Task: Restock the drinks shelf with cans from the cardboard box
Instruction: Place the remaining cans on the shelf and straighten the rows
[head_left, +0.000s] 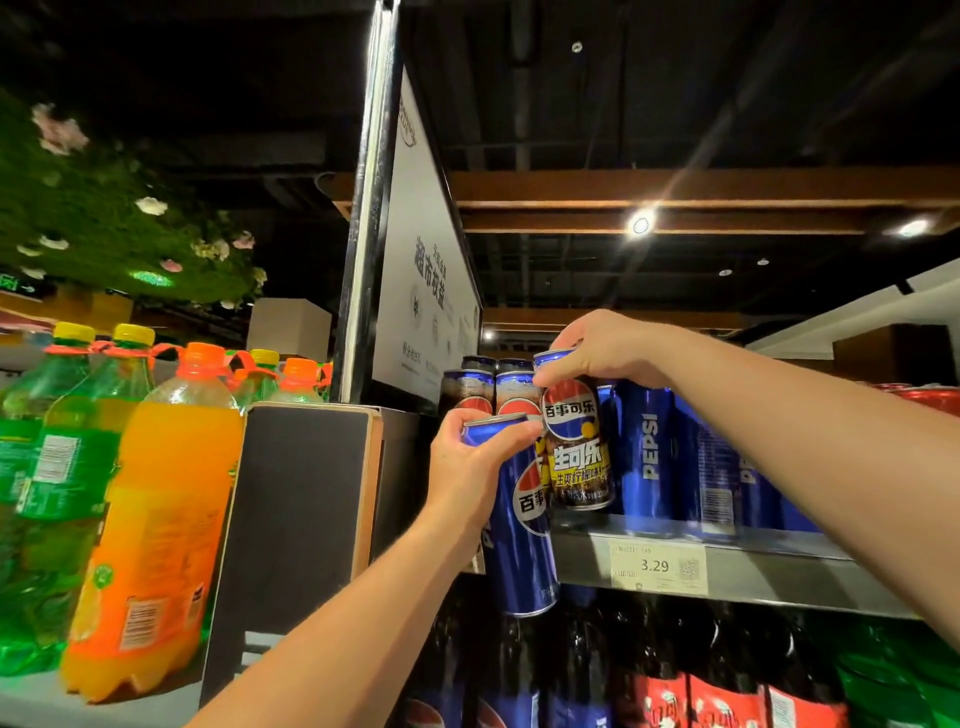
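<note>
My left hand (470, 467) grips the top of a tall blue Pepsi can (519, 545), which hangs in front of the shelf's edge, below shelf level. My right hand (602, 348) holds a dark Pepsi can with yellow lettering (576, 447) by its rim, its base just above the front of the metal drinks shelf (582, 561). Other cans stand on the shelf: dark ones (467, 392) behind and blue Pepsi cans (649, 452) to the right. The cardboard box is out of view.
A price tag reading 3.29 (657, 566) is on the shelf's front. Dark cola bottles (675, 675) fill the level below. At left stand orange (156, 519) and green soda bottles (52, 467) beside a dark divider panel (296, 519). A white sign (426, 280) rises above the cans.
</note>
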